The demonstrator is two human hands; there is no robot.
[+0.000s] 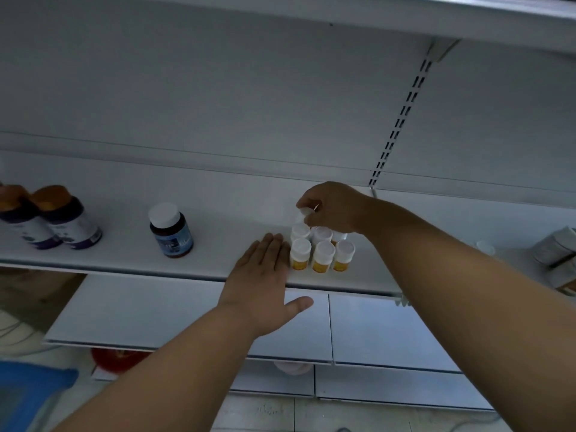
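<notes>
Several small white-capped bottles with yellow labels (321, 251) stand packed in rows on a white shelf (131, 244). My left hand (265, 275) lies flat with straight fingers, its fingertips against the left side of the group. My right hand (330, 207) hovers over the back row and pinches one more white-capped bottle (304, 212) by its top, held just above the others. Most of that bottle is hidden by my fingers.
A dark bottle with a white cap and blue label (170, 230) stands left of the group. Two purple bottles with orange caps (46, 216) sit at the far left. Silver tubs (554, 251) are at the right. Lower shelves (389, 332) jut out below, a shelf overhead.
</notes>
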